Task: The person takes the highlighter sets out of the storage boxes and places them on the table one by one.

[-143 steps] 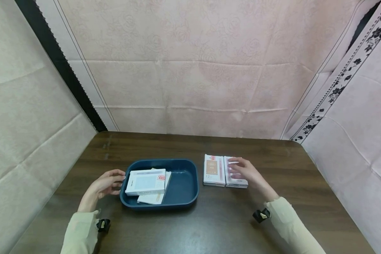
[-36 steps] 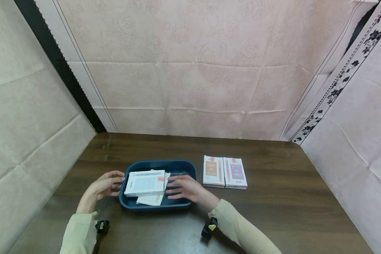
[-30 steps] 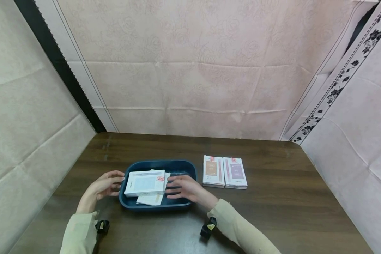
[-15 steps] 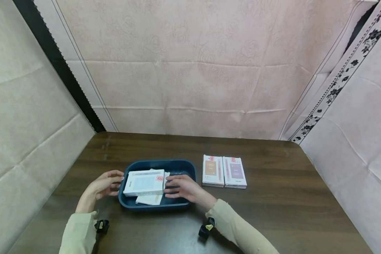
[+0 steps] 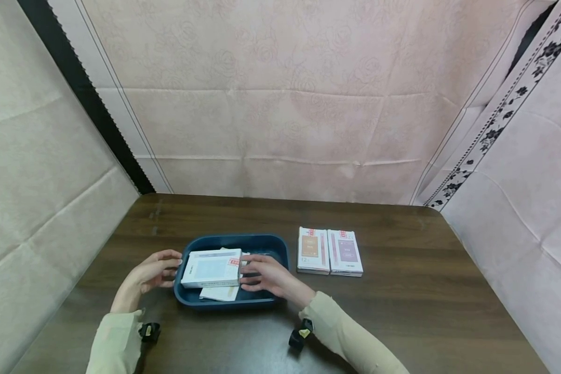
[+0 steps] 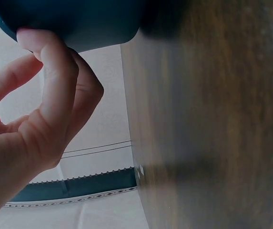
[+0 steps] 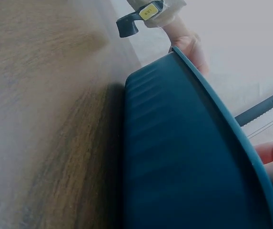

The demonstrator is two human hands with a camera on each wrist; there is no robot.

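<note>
In the head view a dark blue tray (image 5: 279,247) stands on the table. A white box with a pale blue panel (image 5: 211,268) lies in its left half, partly over another white box (image 5: 219,294). My left hand (image 5: 152,271) rests its fingertips at the tray's left rim; in the left wrist view the bent fingers of the left hand (image 6: 45,95) touch the rim from outside. My right hand (image 5: 272,275) reaches over the tray's right half, fingers loosely bent at the right end of the upper box. In the right wrist view, the tray wall hides much of this hand.
Two white box stacks stand side by side right of the tray, one with an orange-brown panel (image 5: 310,246) and one with a purple panel (image 5: 348,250). The wooden table (image 5: 425,291) ends at a cloth backdrop (image 5: 308,130), with cloth on both sides.
My right hand has come from the purple-panelled stack to the tray. Lately its fingers have edged left to the upper box's end. The left hand and the boxes stay where they were.
</note>
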